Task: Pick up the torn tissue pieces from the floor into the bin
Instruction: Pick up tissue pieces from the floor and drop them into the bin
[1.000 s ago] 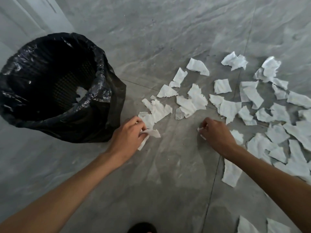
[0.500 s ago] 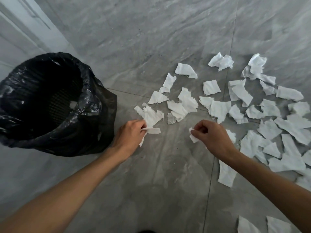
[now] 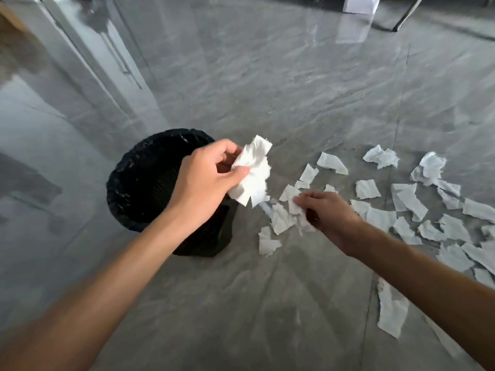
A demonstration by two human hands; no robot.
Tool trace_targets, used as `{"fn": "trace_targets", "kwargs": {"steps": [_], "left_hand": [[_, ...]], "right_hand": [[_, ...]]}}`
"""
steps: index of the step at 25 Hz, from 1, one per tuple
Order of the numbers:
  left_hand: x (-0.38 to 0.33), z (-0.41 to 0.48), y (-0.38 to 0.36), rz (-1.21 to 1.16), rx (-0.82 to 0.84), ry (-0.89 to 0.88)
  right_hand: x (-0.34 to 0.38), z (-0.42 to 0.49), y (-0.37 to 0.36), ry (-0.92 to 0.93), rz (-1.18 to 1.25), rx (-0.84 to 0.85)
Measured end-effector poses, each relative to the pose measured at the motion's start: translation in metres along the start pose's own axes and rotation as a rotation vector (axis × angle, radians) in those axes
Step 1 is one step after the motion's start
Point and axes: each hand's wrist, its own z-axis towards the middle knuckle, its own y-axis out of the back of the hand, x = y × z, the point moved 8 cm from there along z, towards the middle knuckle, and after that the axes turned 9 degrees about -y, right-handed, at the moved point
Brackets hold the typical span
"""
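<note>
White torn tissue pieces (image 3: pixel 407 202) across the right of the frame, white tissue wad (image 3: pixel 253 174) at centre, glossy black bin liner (image 3: pixel 142 183) centre left, grey marble-veined floor tiles (image 3: pixel 267 89) with pale streaks throughout, white panel (image 3: pixel 359 4) at top right edge.

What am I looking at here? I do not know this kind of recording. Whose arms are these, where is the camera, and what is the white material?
There is no machine: a person wears one camera on the head, looking down, so both arms enter from below. The left hand holds a bunch of torn tissue raised beside the black lined bin. The right hand is low at the floor, fingers closed on small pieces. Many more torn tissue pieces lie scattered on the grey tiles to the right.
</note>
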Motion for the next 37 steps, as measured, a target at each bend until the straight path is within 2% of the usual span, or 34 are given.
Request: {"fn": "trace_targets", "kwargs": {"steps": [4, 7, 10, 12, 14, 16, 18, 20, 23, 26, 29, 33, 35, 37], "left_hand": [[0.048, 0.014, 0.064, 0.144, -0.147, 0.073], [0.112, 0.007, 0.094, 0.375, -0.194, 0.264], [0.164, -0.009, 0.092, 0.513, -0.009, 0.424], [0.180, -0.022, 0.083, 0.474, 0.101, 0.489], [0.179, -0.025, 0.079, 0.453, 0.096, 0.473], [0.159, -0.021, 0.083, 0.460, -0.021, 0.394], [0.128, -0.013, 0.086, 0.430, -0.154, 0.297], [0.091, -0.004, 0.072, 0.373, -0.179, 0.182], [0.037, 0.004, 0.019, 0.288, -0.078, -0.006], [0.018, -0.002, -0.061, 0.187, 0.144, -0.095], [0.046, -0.020, -0.143, 0.220, 0.449, -0.007], [0.120, -0.061, -0.207, 0.517, 0.775, 0.192], [0.150, -0.079, -0.213, 0.631, 0.829, 0.237], [0.165, -0.083, -0.212, 0.615, 0.756, 0.214]], "right_hand": [[0.054, -0.004, -0.051, 0.094, 0.082, 0.162], [0.091, 0.001, -0.093, 0.152, 0.078, 0.234], [0.107, 0.010, -0.137, 0.131, 0.068, 0.293], [0.106, 0.021, -0.160, 0.088, 0.054, 0.304], [0.100, 0.030, -0.176, 0.015, 0.028, 0.331], [0.093, 0.034, -0.181, -0.042, -0.029, 0.383], [0.094, 0.035, -0.170, -0.038, -0.058, 0.399], [0.095, 0.037, -0.140, 0.005, -0.032, 0.366], [0.075, 0.041, -0.064, 0.038, -0.081, 0.186], [0.021, 0.043, 0.017, -0.038, -0.204, 0.002], [-0.041, 0.043, 0.066, -0.125, -0.366, -0.063], [-0.085, 0.057, 0.092, -0.079, -0.669, -0.117], [-0.080, 0.072, 0.099, 0.037, -0.910, -0.239], [-0.063, 0.089, 0.101, 0.170, -1.068, -0.379]]}}
